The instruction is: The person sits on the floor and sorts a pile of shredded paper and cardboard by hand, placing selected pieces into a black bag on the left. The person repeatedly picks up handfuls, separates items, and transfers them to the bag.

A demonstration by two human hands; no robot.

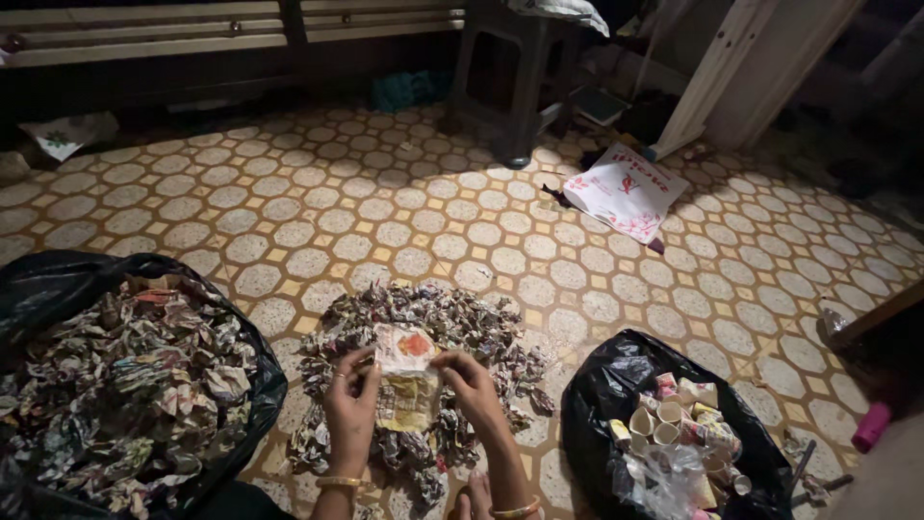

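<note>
Left hand (351,404) and right hand (469,380) both grasp a flattened paper cup (408,380) above a crumpled-paper pile (423,327) on the tiled floor (404,212), between two black bags (616,385).

Dim, warm light falls brightest on the patterned tiled floor (404,212) beyond the grip, while edges sink into black shadow and detail stays soft.

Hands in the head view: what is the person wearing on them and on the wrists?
Both forearms are bare, with no sleeves showing. The left hand has a ring on one finger and a gold bangle at the wrist. The right hand has an orange-gold bangle at its wrist.
</note>
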